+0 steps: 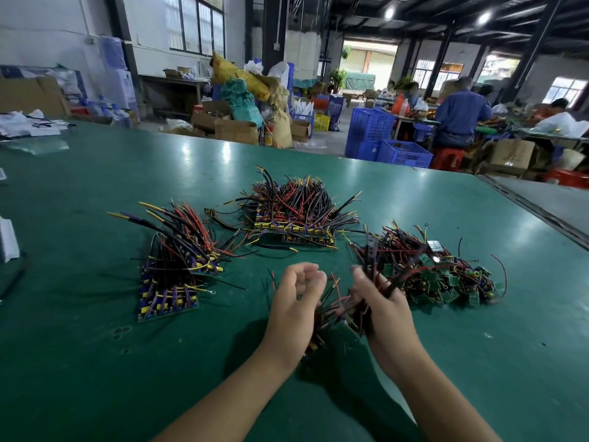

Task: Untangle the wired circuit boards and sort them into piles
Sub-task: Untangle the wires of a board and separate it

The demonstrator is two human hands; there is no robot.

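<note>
Three heaps of wired circuit boards lie on the green table (95, 362). A stacked pile (173, 269) with wires fanning up sits at the left. A second sorted pile (293, 215) is at the centre back. A loose tangle of small green boards (439, 272) lies at the right. Between my hands is a bundle of boards and wires (338, 317). My right hand (382, 301) grips black and red wires of that bundle. My left hand (298, 298) hovers beside it with loosely curled fingers; whether it pinches a wire is unclear.
White sheets and a plastic piece (8, 240) lie at the table's left edge. Beyond the far edge stand cardboard boxes (236, 130) and blue crates (371, 130). Several people sit at another bench (462, 116) at the right back. A grey table (548, 199) adjoins on the right.
</note>
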